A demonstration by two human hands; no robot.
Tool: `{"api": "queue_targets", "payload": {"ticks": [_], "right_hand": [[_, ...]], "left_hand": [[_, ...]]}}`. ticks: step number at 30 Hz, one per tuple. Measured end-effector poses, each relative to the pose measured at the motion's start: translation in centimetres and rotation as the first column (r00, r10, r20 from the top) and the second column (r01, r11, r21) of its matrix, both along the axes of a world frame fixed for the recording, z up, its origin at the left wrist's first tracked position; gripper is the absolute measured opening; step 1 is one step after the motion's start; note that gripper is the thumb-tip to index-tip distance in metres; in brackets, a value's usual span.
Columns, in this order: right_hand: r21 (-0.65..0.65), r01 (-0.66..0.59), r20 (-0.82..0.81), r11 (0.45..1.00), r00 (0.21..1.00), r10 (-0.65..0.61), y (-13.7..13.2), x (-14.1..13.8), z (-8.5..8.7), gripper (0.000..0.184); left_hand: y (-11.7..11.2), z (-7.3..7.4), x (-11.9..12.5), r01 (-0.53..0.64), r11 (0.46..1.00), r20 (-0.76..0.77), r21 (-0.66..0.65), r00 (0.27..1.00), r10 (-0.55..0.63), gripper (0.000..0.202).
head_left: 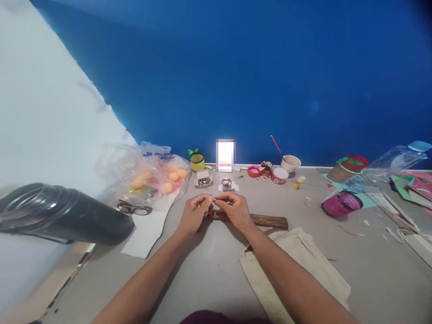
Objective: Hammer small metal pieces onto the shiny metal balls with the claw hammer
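My left hand (pixel 195 215) and my right hand (pixel 236 210) meet above the middle of the table, thumbs and forefingers pinched close together. Something tiny and dark shows between the fingertips, too small to name. Just under the hands lies a long brown wooden piece (pixel 270 221), partly covered by them. Beyond my fingers stand a small open box of little shiny metal bits (pixel 204 181) and a round silvery container (pixel 227 183) on white paper. A cream cloth (pixel 303 261) lies beneath my right forearm.
At left, a large dark cylinder (pixel 97 220) leans in beside eyeglasses (pixel 135 208) and a plastic bag (pixel 165 175). Along the blue wall sit a yellow cup (pixel 197 161), a pink jar (pixel 280 175) and a white bowl (pixel 293 162). A magenta cup (pixel 341 204) lies to the right.
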State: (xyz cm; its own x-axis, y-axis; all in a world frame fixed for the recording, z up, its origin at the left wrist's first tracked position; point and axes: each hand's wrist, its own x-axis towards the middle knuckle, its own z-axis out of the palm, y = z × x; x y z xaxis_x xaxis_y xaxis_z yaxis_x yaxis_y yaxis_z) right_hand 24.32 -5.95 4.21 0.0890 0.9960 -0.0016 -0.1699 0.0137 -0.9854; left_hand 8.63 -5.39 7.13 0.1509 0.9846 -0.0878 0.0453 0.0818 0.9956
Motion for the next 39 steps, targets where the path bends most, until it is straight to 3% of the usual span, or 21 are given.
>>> {"api": "queue_targets", "payload": {"ticks": [2, 4, 7, 9, 13, 17, 22, 28, 39], "right_hand": [[-0.069, -0.006, -0.085, 0.998, 0.996, 0.001, 0.2, 0.2, -0.2, 0.029], [-0.158, -0.058, -0.202, 0.986, 0.979, 0.026, 0.3, 0.3, -0.4, 0.037], [-0.2, -0.173, -0.337, 0.965, 0.936, 0.098, 0.1, 0.3, -0.1, 0.043], [-0.173, -0.248, -0.38, 0.953, 0.91, 0.168, -0.2, 0.2, 0.1, 0.041], [-0.142, -0.308, -0.373, 0.941, 0.897, 0.238, -0.5, -0.1, 0.3, 0.04], [-0.156, -0.327, -0.328, 0.932, 0.907, 0.263, -0.3, 0.1, 0.1, 0.043], [-0.155, -0.369, -0.291, 0.916, 0.904, 0.315, -0.1, 0.4, -0.2, 0.041], [-0.155, -0.384, -0.264, 0.91, 0.904, 0.336, -0.1, 0.6, -0.2, 0.041], [-0.146, -0.398, -0.125, 0.906, 0.916, 0.382, 0.0, 1.0, -0.2, 0.045]], "left_hand": [[0.0, -0.1, -0.2, 0.04, 0.988, 0.294, -0.149, 0.956, 0.006, 0.025], [-0.1, -0.4, -0.7, 0.099, 0.971, 0.494, -0.219, 0.869, 0.023, 0.03], [-0.4, -0.8, -1.3, 0.141, 0.967, 0.548, -0.212, 0.836, -0.002, 0.045], [-0.6, -1.1, -1.5, 0.136, 0.975, 0.481, -0.175, 0.876, -0.036, 0.047], [-0.9, -1.2, -1.4, 0.077, 0.996, 0.19, -0.051, 0.98, -0.066, 0.048], [-1.2, -1.0, -1.2, 0.045, 0.996, 0.007, 0.076, 0.999, -0.046, 0.038], [-1.4, -1.1, -1.1, 0.065, 0.989, -0.065, 0.134, 0.996, -0.057, 0.032], [-1.4, -1.7, -1.5, 0.08, 0.982, -0.121, 0.172, 0.991, -0.06, 0.045], [-1.1, -1.9, -1.8, 0.097, 0.967, -0.215, 0.236, 0.976, -0.045, 0.041]]}}
